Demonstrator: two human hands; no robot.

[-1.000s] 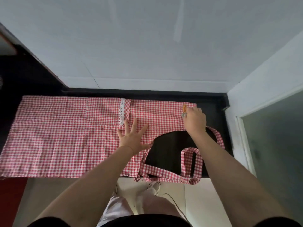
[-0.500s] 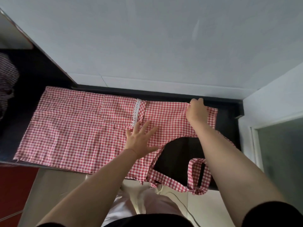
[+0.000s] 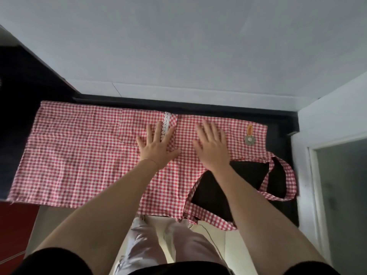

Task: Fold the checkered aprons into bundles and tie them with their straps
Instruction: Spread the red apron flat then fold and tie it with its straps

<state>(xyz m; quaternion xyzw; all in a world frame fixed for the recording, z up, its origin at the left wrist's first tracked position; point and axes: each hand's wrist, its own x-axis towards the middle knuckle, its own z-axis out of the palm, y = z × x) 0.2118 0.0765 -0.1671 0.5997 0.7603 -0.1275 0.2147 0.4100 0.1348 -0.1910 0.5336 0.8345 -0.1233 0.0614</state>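
Note:
A red and white checkered apron lies spread flat on a black countertop, its length running left to right. A pocket with a white lace trim sits near the middle, and an orange label with a round button marks the bib at the right. My left hand presses flat on the pocket, fingers spread over the lace. My right hand lies flat on the bib just beside it. The neck strap loop curls at the far right, and a waist strap trails along the front edge.
A pale wall rises behind the counter. A white door frame and dark glass panel stand at the right. Red cabinet front shows at lower left. My legs stand on a light floor below the counter's front edge.
My right hand let go of the bib's far corner and came left, now flat on the cloth next to my left hand. The left hand slid a little up onto the pocket.

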